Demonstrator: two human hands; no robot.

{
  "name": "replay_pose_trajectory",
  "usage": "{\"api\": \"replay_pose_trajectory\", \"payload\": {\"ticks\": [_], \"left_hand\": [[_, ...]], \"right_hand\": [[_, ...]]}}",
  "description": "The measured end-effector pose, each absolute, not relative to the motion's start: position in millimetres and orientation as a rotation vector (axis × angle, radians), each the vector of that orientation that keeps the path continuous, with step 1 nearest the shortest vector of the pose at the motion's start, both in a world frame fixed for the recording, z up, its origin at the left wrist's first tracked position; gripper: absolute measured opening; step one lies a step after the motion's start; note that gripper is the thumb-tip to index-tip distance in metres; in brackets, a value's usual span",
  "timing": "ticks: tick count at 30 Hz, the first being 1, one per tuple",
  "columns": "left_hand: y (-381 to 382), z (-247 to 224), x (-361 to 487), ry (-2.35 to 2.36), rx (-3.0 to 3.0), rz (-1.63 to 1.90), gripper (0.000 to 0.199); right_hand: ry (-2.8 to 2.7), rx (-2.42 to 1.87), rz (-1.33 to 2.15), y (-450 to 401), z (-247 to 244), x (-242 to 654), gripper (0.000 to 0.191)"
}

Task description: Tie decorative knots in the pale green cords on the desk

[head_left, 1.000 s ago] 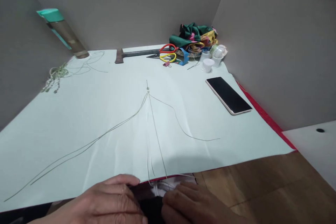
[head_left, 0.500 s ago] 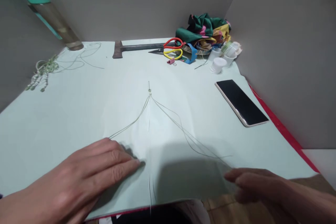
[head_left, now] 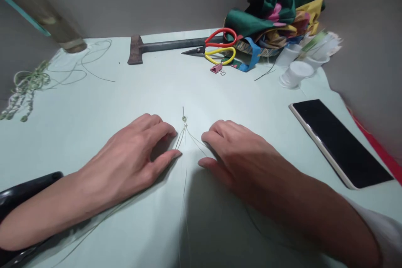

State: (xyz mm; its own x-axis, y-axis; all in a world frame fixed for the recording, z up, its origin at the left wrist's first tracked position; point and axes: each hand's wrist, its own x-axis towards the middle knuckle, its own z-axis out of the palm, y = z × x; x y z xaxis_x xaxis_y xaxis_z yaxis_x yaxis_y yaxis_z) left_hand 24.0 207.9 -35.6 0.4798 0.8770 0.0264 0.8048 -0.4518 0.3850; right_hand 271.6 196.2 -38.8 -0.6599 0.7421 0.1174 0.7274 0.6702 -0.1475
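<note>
1. Left bare hand (head_left: 135,155): rests on the pale, white-green sheet (head_left: 144,96), left of centre. Thumb and index fingertip stand apart; cannot tell whether the hidden fingers trap any cord.
2. Right bare hand (head_left: 235,150): mirrors it opposite, thumb and index fingertip also parted. Any hold by the hidden fingers cannot be made out.
3. Thin, pale green cords (head_left: 181,138): fan down from a small pale knot (head_left: 185,125) at mid-sheet, between the hands. Some run left toward the left fingertips, others right into the gap at the right hand; fine strands trail straight down. Judgement: the split keeps the groups sorted.
4. Thin, dark, pin-like piece (head_left: 183,111): just above the knot, probably an anchor giving the cords something to pull against.
5. Steel-bladed scissors with red and yellow handles (head_left: 201,51) and dark, axe-headed tool (head_left: 135,50): near the back wall, presumably so the middle stays free.
6. Black-screened, pale-edged phone (head_left: 341,144): right of the right hand, well clear of the cords.
</note>
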Motion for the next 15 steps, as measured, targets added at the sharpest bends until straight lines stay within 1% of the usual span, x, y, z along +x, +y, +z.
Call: {"api": "replay_pose_trajectory", "payload": {"ticks": [2, 4, 9, 15], "left_hand": [[213.0, -39.7, 25.7, 1.409, 2.411, 0.307, 0.034], [216.5, -43.5, 24.4, 1.391, 2.400, 0.327, 0.027], [218.7, -49.6, 16.8, 1.365, 2.354, 0.385, 0.020], [209.3, -50.7, 12.9, 1.355, 2.399, 0.313, 0.016]], "right_hand": [[-2.772, -1.207, 0.056, 203.3, -45.6, 260.1, 0.013], [-2.788, -1.173, 0.033, 206.3, -49.6, 254.9, 0.021], [-2.602, -1.092, 0.118, 207.5, -53.6, 258.9, 0.027], [-2.491, -1.128, 0.175, 205.8, -65.1, 265.9, 0.029]]}}
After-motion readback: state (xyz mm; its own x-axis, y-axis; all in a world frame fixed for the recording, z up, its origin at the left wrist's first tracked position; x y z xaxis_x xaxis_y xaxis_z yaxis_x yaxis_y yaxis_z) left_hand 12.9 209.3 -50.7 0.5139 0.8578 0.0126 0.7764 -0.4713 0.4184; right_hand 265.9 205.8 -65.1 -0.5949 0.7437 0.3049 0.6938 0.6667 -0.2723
